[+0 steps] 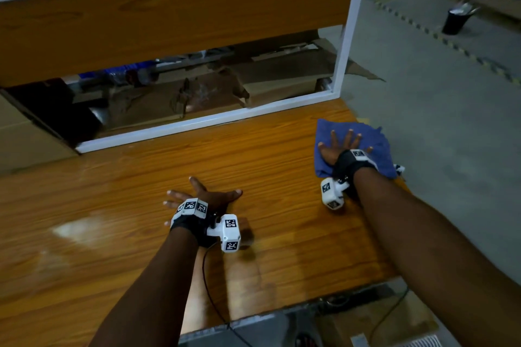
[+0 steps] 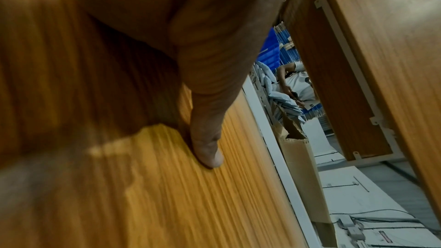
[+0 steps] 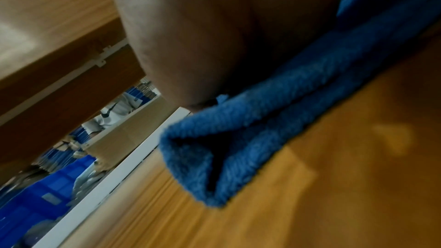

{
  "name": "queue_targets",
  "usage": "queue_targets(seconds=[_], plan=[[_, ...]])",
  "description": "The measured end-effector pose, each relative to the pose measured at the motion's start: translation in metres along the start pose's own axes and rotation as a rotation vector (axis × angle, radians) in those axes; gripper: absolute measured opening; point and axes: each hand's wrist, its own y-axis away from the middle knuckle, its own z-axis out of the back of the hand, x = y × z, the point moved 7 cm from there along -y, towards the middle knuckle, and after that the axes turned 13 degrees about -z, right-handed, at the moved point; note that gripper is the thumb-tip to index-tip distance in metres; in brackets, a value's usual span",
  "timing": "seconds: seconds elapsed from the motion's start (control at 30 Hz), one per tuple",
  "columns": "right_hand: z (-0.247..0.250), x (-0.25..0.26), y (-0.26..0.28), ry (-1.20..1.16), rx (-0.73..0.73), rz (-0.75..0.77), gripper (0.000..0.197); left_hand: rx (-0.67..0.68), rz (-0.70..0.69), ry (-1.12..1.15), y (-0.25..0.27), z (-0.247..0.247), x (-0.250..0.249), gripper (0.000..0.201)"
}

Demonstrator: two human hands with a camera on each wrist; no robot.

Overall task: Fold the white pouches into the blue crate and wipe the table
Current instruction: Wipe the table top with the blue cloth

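A blue cloth (image 1: 352, 146) lies at the far right corner of the wooden table (image 1: 253, 166). My right hand (image 1: 342, 145) presses flat on it with fingers spread; in the right wrist view the palm (image 3: 203, 44) sits on the cloth's folded edge (image 3: 238, 139). My left hand (image 1: 201, 194) rests flat on the bare wood near the middle, fingers spread; its thumb (image 2: 207, 139) touches the surface. Beyond the table's far edge, blue crates (image 3: 47, 186) and pale pouches (image 2: 284, 99) show in the wrist views.
A white frame rail (image 1: 197, 121) runs along the table's far edge, with a wooden shelf board (image 1: 169, 17) above and cardboard (image 1: 211, 93) behind. The table's right edge drops to the grey floor (image 1: 451, 121). A black bin (image 1: 455, 21) stands far right. A person works beyond the shelf.
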Motion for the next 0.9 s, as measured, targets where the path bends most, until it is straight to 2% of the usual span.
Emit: queue_targets(seconds=[0.07, 0.23, 0.3, 0.37, 0.47, 0.6, 0.7, 0.9], plan=[[0.000, 0.032, 0.005, 0.026, 0.004, 0.059, 0.079, -0.003, 0.016, 0.022, -0.008, 0.002, -0.002, 0.159], [-0.037, 0.145, 0.060, 0.183, 0.052, 0.423, 0.075, -0.022, 0.011, 0.045, -0.027, 0.009, -0.013, 0.170], [-0.051, 0.170, 0.077, 0.238, 0.069, 0.522, 0.073, -0.038, 0.004, 0.085, -0.031, 0.012, -0.018, 0.166], [-0.051, 0.178, 0.076, 0.250, 0.063, 0.558, 0.072, -0.046, 0.007, 0.097, -0.034, 0.013, -0.021, 0.163], [-0.031, 0.160, 0.041, 0.181, 0.000, 0.446, 0.071, -0.035, 0.021, 0.051, -0.039, 0.013, -0.018, 0.163], [0.012, 0.095, -0.029, 0.045, -0.051, 0.177, 0.074, -0.047, -0.004, 0.021, -0.042, 0.011, -0.016, 0.154], [0.036, 0.061, -0.064, 0.046, -0.041, 0.065, 0.075, -0.047, -0.004, 0.006, -0.043, 0.010, -0.015, 0.154], [0.050, 0.082, -0.074, 0.041, 0.008, -0.036, 0.076, -0.066, 0.001, -0.005, -0.045, 0.010, -0.015, 0.151]])
